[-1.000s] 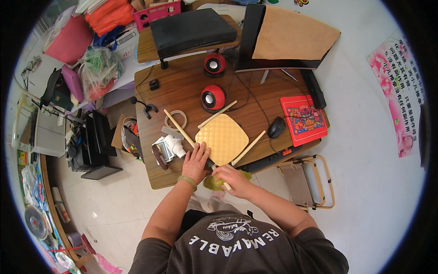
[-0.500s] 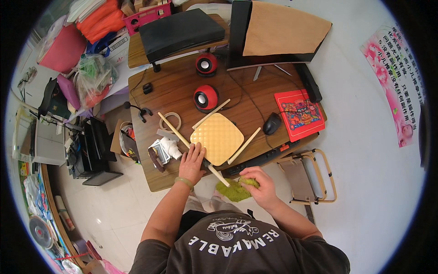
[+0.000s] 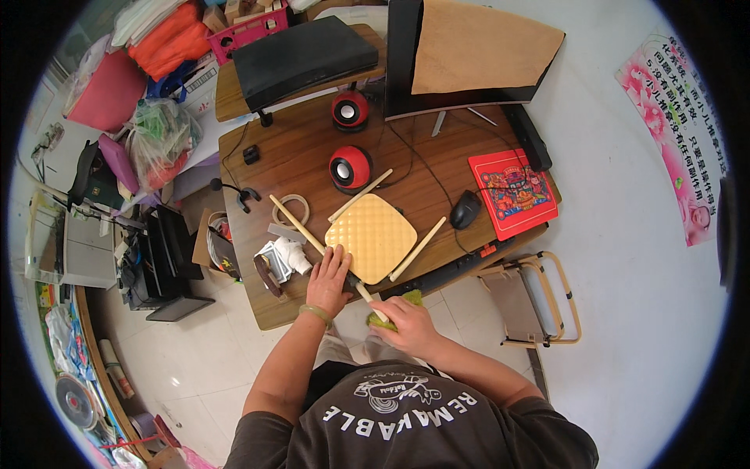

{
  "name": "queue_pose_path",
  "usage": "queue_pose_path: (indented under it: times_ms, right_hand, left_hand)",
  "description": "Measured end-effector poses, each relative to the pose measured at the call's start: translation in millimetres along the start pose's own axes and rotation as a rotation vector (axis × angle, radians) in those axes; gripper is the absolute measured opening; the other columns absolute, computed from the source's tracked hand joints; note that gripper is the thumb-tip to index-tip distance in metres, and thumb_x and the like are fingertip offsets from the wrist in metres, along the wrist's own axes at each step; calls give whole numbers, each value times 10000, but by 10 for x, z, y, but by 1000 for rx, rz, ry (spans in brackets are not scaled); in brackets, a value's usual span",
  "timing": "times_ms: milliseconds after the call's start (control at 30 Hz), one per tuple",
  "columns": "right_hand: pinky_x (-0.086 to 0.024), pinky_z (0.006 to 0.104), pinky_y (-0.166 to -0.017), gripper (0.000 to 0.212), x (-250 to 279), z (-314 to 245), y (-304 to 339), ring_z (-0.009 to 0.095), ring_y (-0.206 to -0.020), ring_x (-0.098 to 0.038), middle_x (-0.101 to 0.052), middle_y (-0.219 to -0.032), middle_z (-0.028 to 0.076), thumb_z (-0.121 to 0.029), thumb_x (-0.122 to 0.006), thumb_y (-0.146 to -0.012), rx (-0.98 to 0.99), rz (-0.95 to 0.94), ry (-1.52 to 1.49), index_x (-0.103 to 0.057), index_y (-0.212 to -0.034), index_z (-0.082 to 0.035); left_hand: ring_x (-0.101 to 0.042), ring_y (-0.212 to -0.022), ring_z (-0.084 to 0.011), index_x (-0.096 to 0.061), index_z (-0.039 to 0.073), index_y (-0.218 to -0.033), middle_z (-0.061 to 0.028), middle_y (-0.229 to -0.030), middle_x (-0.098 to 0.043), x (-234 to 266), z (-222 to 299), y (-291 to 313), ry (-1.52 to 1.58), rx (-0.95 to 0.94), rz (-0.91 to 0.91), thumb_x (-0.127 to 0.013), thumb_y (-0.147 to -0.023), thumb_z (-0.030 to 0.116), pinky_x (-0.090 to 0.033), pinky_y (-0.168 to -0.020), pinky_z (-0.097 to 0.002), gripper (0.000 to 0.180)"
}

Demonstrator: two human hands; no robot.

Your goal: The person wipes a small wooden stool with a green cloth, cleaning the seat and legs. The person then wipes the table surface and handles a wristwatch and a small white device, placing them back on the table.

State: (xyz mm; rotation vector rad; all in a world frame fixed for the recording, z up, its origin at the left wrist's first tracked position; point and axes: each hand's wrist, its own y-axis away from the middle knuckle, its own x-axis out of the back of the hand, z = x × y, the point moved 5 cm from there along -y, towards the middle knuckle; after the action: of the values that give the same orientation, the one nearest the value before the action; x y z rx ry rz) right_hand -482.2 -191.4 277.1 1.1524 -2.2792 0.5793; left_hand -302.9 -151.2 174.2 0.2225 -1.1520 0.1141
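A small stool with a square, quilted cream-yellow seat (image 3: 373, 234) lies on the desk, its pale legs jutting out around it. My left hand (image 3: 329, 277) rests flat on the seat's near-left edge and the leg there, fingers stretched out. Past the desk's front edge sticks the end of one stool leg (image 3: 367, 297). My right hand (image 3: 408, 327) is closed on a green cloth (image 3: 380, 321), wrapped round that leg's end. Most of the cloth is hidden behind the hand, with a bit showing beyond the knuckles.
Red speakers (image 3: 351, 168), a tape roll (image 3: 295, 209), a white crumpled thing (image 3: 292, 254), a black mouse (image 3: 466, 210) and a red mouse pad (image 3: 513, 194) surround the stool on the wooden desk (image 3: 312, 148). A cloth-draped monitor (image 3: 469, 102) stands behind; a folding chair (image 3: 519, 305) leans at right.
My right hand has moved left with the green cloth, from beside the leg onto its end. The left hand and the stool have stayed put.
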Motion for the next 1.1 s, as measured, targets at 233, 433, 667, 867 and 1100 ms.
queue_pose_path:
  times_ms: [233, 433, 667, 867, 1100]
  right_hand:
    - [-503, 381, -711, 242, -23, 106, -44, 293, -877, -631, -644, -939, 93, -161, -711, -803, -25, 86, 12, -638, -1019, -83]
    - [-508, 363, -686, 214, 74, 214, 33, 301, -816, -645, -656, -882, 98, -115, -710, -808, -120, 191, -137, -650, -1009, -75]
    - [-511, 362, -681, 187, 189, 255, 49, 307, -793, -655, -667, -880, 114, -92, -699, -823, -152, 250, -217, -651, -1001, -66]
    - [-507, 368, -672, 171, 223, 256, 54, 309, -789, -655, -666, -877, 116, -99, -698, -829, -147, 243, -194, -651, -989, -63]
    - [-504, 368, -674, 150, 259, 287, 37, 305, -792, -651, -660, -874, 116, -119, -694, -835, -154, 255, -195, -646, -964, -61]
  left_hand:
    - [-330, -1406, -336, -449, 96, -1397, -144, -1518, -353, 17, -203, -49, 334, -28, 153, -775, -692, 59, -335, -1119, -439, 777]
    - [-529, -1230, -257, -423, -14, -1403, -155, -1397, -494, -29, -757, -135, 1173, 556, 491, -682, -844, 63, -443, -1001, -354, 621]
    - [-573, -1091, -227, -337, -32, -1448, -148, -1312, -531, -27, -652, -145, 1514, 852, 495, -686, -890, 162, -503, -852, -352, 687]
    - [-569, -1108, -233, -294, -5, -1474, -119, -1219, -558, -111, -798, -319, 1532, 827, 423, -619, -908, 106, -503, -874, -380, 662]
    - [-623, -953, -219, -476, -11, -1255, -101, -1044, -602, -224, -915, -464, 1559, 719, 413, -585, -847, -71, -535, -829, -350, 427]
